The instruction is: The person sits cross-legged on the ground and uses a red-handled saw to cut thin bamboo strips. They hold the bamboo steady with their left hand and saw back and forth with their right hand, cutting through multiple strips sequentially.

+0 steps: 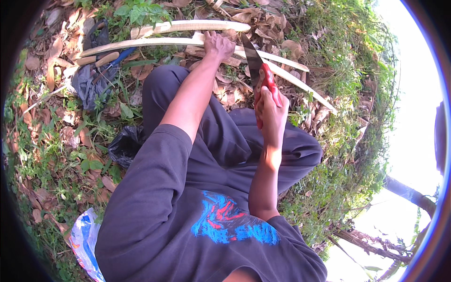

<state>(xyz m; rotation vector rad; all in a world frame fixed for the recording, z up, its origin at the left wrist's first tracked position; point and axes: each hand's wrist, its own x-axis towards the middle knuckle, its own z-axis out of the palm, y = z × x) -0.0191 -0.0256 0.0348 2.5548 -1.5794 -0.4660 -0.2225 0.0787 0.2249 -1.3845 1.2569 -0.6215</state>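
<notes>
My right hand (272, 110) is wrapped round the red handle of a handsaw (251, 56). The blade points away from me, its tip close to the end of a thick pale wooden piece (188, 27). My left hand (218, 46) is closed over a long, slightly bent wooden strip (141, 43), pressing it down just left of the blade. A short brown piece of wood (230, 61) lies beneath that hand. Other pale strips (305, 88) stretch to the right beyond the saw. Whether the teeth touch the wood I cannot tell.
On the left, wooden-handled tools (107, 59) and a blue-handled one (126, 53) lie by a black plastic bag (87, 87). Another black bag (126, 146) sits by my knee. A blue and white plastic bag (87, 239) lies at lower left. Dry leaves and grass surround me.
</notes>
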